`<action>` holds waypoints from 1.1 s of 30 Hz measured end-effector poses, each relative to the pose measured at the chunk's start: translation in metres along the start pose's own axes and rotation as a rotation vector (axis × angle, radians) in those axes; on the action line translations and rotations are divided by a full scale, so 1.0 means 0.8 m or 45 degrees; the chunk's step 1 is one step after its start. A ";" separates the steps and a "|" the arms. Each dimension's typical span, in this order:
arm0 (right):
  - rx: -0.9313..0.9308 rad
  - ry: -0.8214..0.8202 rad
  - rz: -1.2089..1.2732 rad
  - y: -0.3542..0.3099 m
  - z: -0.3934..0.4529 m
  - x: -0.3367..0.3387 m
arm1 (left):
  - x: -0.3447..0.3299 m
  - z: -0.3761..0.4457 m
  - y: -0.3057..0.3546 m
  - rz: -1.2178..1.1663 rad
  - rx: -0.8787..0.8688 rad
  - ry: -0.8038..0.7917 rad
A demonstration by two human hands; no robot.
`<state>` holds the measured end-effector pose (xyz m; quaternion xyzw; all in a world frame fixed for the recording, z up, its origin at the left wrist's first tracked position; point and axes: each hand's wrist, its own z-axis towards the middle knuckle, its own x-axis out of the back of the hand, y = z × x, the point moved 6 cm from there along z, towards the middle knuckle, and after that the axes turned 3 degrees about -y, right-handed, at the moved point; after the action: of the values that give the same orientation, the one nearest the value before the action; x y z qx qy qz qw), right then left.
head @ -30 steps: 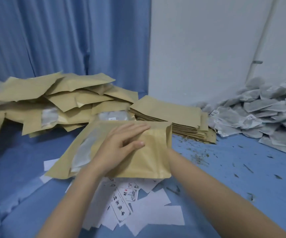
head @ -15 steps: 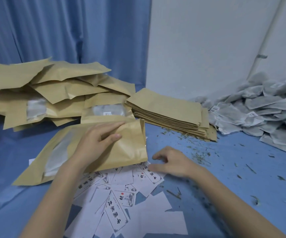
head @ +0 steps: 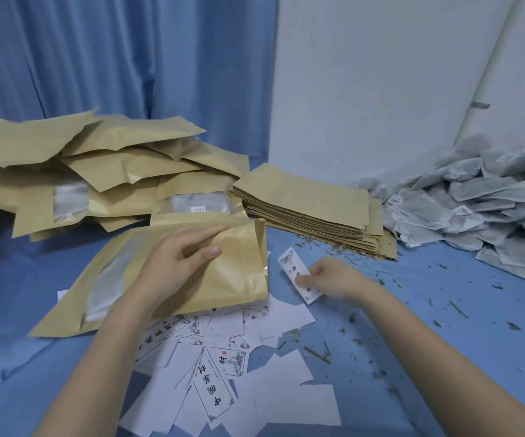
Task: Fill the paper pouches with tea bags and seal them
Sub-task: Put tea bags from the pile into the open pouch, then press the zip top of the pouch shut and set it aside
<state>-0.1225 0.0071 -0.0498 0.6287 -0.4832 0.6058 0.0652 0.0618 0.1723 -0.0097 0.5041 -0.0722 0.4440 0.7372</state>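
Since the earlier frame, a printed label card (head: 300, 279) has been lifted from the scattered cards (head: 223, 367) and is now pinched in the fingers of the right hand (head: 327, 279), probably for slipping into the pouch. Across the blue worktop (head: 444, 326), filled pouches (head: 97, 159), a flat pouch stack (head: 305, 200) and heaped tea bags (head: 491, 209) are kept within reach. One pouch (head: 223, 272) is gripped near its mouth by the left hand (head: 176, 263), steadied for loading.
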 end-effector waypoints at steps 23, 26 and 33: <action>0.535 0.077 -0.119 -0.127 -0.076 0.125 | -0.019 0.054 0.147 -0.386 -0.212 -0.072; 0.426 0.093 -0.116 -0.121 -0.081 0.163 | -0.024 0.057 0.192 -0.254 -0.364 -0.069; 0.448 0.273 -0.402 -0.127 -0.132 0.227 | -0.039 0.071 0.260 -0.306 -0.502 0.219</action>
<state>-0.1631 0.0343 0.1783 0.6301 -0.2567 0.7261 0.0994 -0.0886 0.1286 0.1417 0.3157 -0.0338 0.3717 0.8724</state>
